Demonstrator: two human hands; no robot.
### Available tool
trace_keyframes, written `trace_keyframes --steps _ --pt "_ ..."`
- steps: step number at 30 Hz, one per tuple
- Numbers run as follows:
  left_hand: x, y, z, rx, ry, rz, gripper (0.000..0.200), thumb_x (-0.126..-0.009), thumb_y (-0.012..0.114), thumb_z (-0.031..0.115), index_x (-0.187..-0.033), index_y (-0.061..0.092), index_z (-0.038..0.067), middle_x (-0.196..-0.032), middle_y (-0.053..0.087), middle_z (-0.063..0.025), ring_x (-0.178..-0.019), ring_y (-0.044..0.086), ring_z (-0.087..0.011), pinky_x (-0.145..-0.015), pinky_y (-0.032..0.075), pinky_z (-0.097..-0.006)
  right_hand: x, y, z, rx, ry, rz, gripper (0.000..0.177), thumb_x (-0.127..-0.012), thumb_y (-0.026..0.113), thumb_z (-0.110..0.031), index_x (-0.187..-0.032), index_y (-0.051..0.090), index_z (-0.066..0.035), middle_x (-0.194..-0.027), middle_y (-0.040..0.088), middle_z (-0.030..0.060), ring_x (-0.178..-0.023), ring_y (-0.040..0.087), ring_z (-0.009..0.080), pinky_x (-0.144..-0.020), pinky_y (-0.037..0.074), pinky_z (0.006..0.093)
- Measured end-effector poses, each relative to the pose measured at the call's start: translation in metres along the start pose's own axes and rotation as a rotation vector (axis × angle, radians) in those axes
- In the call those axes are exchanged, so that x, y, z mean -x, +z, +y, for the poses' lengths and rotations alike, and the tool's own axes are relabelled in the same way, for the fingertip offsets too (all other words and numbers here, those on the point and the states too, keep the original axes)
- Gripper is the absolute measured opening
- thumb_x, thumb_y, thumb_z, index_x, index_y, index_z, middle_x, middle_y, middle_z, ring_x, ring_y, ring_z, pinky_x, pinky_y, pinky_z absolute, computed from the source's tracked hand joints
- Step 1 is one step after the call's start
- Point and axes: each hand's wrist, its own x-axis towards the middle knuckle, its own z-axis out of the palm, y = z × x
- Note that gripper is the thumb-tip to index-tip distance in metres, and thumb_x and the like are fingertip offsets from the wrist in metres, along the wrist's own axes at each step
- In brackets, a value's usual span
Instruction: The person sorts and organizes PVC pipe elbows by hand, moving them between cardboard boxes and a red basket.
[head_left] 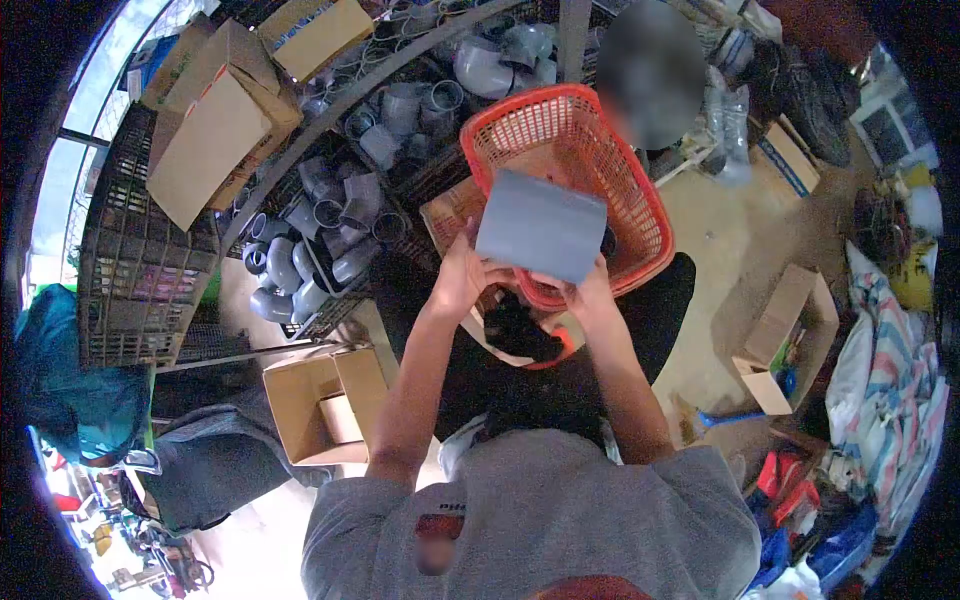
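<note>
Between my two hands I hold a wide grey plastic pipe coupling (543,225), its smooth side facing up. My left hand (466,275) is closed on its left end, with fingers partly hidden beneath it. At the lower right end my right hand (585,288) grips it, most of its fingers out of sight underneath. Directly behind and below the coupling is a red plastic basket (655,205) with perforated walls. The basket's near part is covered by the coupling, and something dark shows inside beside the coupling's right end.
Grey pipe elbows (290,265) fill crates at the left and back. An open cardboard box (325,405) stands at left, another box (790,340) at right. A blurred person (652,75) is beyond the basket. Striped sacking (880,350) lies far right.
</note>
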Motion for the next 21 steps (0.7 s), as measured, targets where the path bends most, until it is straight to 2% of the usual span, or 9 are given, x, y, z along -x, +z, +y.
trace_keyframes --steps 1,3,5,7,12,14,15,18,21 --pt "-0.001 -0.005 -0.01 0.313 0.05 -0.074 0.053 -0.105 0.041 0.044 -0.134 0.049 0.0 -0.122 0.065 -0.0198 -0.111 0.065 -0.0296 -0.089 0.055 -0.046 -0.01 -0.005 0.007 -0.041 -0.017 0.073 0.033 -0.099 0.053 -0.013 -0.13 0.051 -0.001 -0.117 0.065 0.0146 -0.099 0.07 0.0302 -0.074 0.066 0.0459" --pt "-0.003 -0.017 -0.033 0.311 0.05 -0.009 0.045 -0.105 0.045 0.036 -0.138 0.047 0.004 -0.127 0.063 -0.0184 -0.116 0.062 -0.0295 -0.09 0.055 -0.045 -0.016 -0.012 0.013 -0.088 -0.014 0.166 0.034 -0.1 0.05 -0.009 -0.132 0.049 -0.002 -0.118 0.065 0.0148 -0.101 0.07 0.0324 -0.072 0.066 0.0484" --pt "0.001 -0.028 -0.056 -0.232 0.243 0.311 0.045 -0.104 0.05 0.04 -0.131 0.054 0.004 -0.121 0.066 -0.0159 -0.107 0.065 -0.0282 -0.089 0.054 -0.043 -0.012 -0.007 -0.008 -0.035 -0.087 0.237 0.037 -0.1 0.054 -0.016 -0.136 0.048 -0.006 -0.123 0.063 0.0136 -0.103 0.068 0.0316 -0.072 0.065 0.0482" --pt "0.005 -0.054 -0.078 -0.372 0.161 0.374 0.048 -0.098 0.059 0.038 -0.128 0.055 0.0 -0.119 0.067 -0.0183 -0.109 0.066 -0.0318 -0.088 0.054 -0.0434 -0.013 -0.023 -0.021 -0.02 -0.135 0.247 0.037 -0.1 0.049 -0.012 -0.137 0.045 -0.008 -0.128 0.06 0.0154 -0.105 0.068 0.0343 -0.07 0.065 0.0495" --pt "-0.017 -0.088 -0.142 -1.297 -0.194 0.069 0.054 -0.084 0.069 0.028 -0.132 0.056 0.007 -0.122 0.063 -0.0242 -0.114 0.062 -0.0394 -0.094 0.052 -0.0458 -0.003 -0.066 -0.046 0.067 -0.293 0.217 0.04 -0.1 0.05 -0.012 -0.139 0.04 -0.01 -0.136 0.053 0.0179 -0.111 0.064 0.0377 -0.068 0.065 0.0511" --pt "-0.03 -0.082 -0.172 -1.528 -0.259 -0.086 0.056 -0.082 0.068 0.025 -0.135 0.056 0.01 -0.127 0.061 -0.0221 -0.119 0.059 -0.0406 -0.098 0.05 -0.0473 0.004 -0.068 -0.054 0.06 -0.349 0.266 0.033 -0.099 0.057 -0.017 -0.128 0.053 -0.001 -0.12 0.063 0.0164 -0.1 0.069 0.0313 -0.069 0.065 0.0441" --pt "-0.036 -0.085 -0.203 -1.515 0.067 -0.025 0.059 -0.081 0.068 0.024 -0.137 0.055 0.011 -0.134 0.055 -0.0196 -0.126 0.051 -0.0422 -0.103 0.046 -0.0484 0.006 -0.07 -0.054 0.067 -0.345 0.267 0.033 -0.099 0.057 -0.017 -0.128 0.053 -0.001 -0.12 0.063 0.0164 -0.1 0.069 0.0313 -0.069 0.065 0.0441" --pt "-0.071 -0.12 -0.3 -1.224 0.418 0.003 0.062 -0.08 0.068 0.023 -0.14 0.054 0.014 -0.147 0.044 -0.0149 -0.137 0.036 -0.0447 -0.113 0.036 -0.05 0.015 -0.082 -0.05 0.076 -0.306 0.22 0.031 -0.098 0.059 -0.017 -0.123 0.056 0.001 -0.114 0.064 0.0159 -0.094 0.069 0.0295 -0.067 0.065 0.041" --pt "-0.091 -0.116 -0.314 -1.707 0.682 0.102 0.061 -0.078 0.07 0.025 -0.138 0.057 0.02 -0.148 0.045 -0.0147 -0.139 0.036 -0.0422 -0.118 0.029 -0.0485 0.018 -0.103 -0.038 -0.12 -0.151 0.067 0.03 -0.097 0.061 -0.017 -0.122 0.057 -0.001 -0.111 0.064 0.0148 -0.088 0.069 0.0271 -0.068 0.064 0.0384"
